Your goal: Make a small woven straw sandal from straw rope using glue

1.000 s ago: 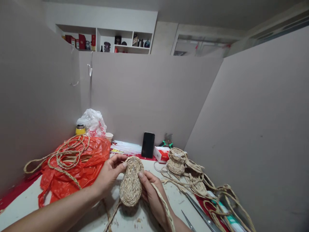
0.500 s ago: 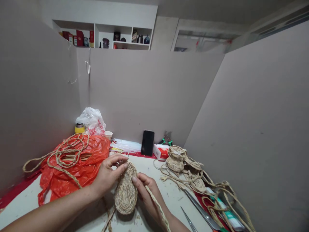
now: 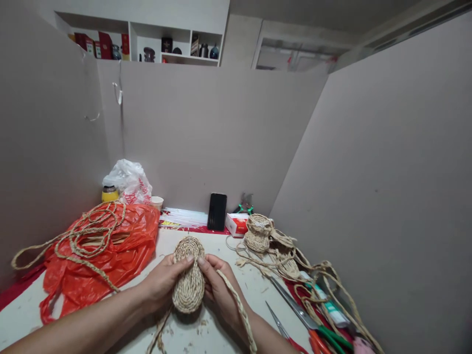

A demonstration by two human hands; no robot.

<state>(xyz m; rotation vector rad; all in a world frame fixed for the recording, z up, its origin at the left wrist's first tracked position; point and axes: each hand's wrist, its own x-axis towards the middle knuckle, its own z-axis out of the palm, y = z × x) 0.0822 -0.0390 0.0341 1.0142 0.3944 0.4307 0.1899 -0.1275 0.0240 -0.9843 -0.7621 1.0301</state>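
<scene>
A woven straw sole (image 3: 189, 278) is held upright over the bench (image 3: 228, 314), pinched at its waist between the left hand (image 3: 162, 282) at 9 o'clock and the right hand (image 3: 219, 290) at 3 o'clock. A braided cord (image 3: 238, 307) is draped over the right wrist.

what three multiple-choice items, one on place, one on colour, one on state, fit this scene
1. Where does the black phone stand?
A. against the back wall
B. on the plastic bag
C. in a hand

2. What colour is the crumpled plastic bag under the loose straw rope?
A. blue
B. orange-red
C. black

3. How is the oval woven straw sole held?
A. by neither hand
B. by one hand
C. by both hands

A: it leans on the wall. B: its colour is plain. C: left hand and right hand pinch it.
</scene>
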